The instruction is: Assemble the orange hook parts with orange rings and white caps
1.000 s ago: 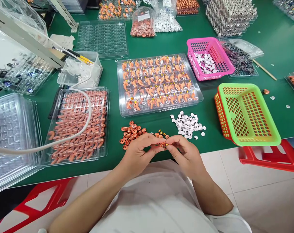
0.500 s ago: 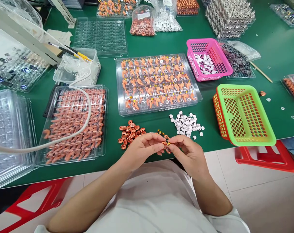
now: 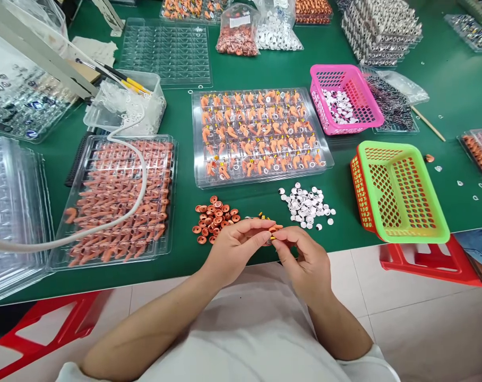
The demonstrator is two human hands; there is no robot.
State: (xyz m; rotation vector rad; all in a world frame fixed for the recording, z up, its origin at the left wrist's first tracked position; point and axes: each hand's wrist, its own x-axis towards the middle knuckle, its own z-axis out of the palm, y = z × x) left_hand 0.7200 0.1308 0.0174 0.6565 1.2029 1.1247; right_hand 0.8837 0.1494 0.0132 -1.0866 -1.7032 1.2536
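Pinching a small orange part (image 3: pixel 273 229) between their fingertips, the left hand (image 3: pixel 235 249) and the right hand (image 3: pixel 304 260) meet just over the near edge of the green table (image 3: pixel 185 154). Both hands are closed on that one piece, thumbs and forefingers pressed together around it; what exactly is being fitted is too small to make out.

Just beyond the left hand lies a loose pile of copper-coloured rings (image 3: pixel 215 217), and beyond the right hand a scatter of white googly eyes (image 3: pixel 307 204). A few tiny yellow-tipped bits (image 3: pixel 263 216) sit between the two piles.

As to progress, the clear tray of assembled orange pieces (image 3: pixel 259 135) straight ahead looks nearly full, most pockets already holding a piece with an eye, so much of this batch seems done. The tray of plain orange pieces (image 3: pixel 117 204) to the left, with a white hose (image 3: pixel 139 175) draped across it, is packed, and both loose piles are sizeable, so plenty appears left.

To the right stand a pink basket (image 3: pixel 344 95) with more eyes in it and a green basket (image 3: pixel 400 188) nested in an orange one.
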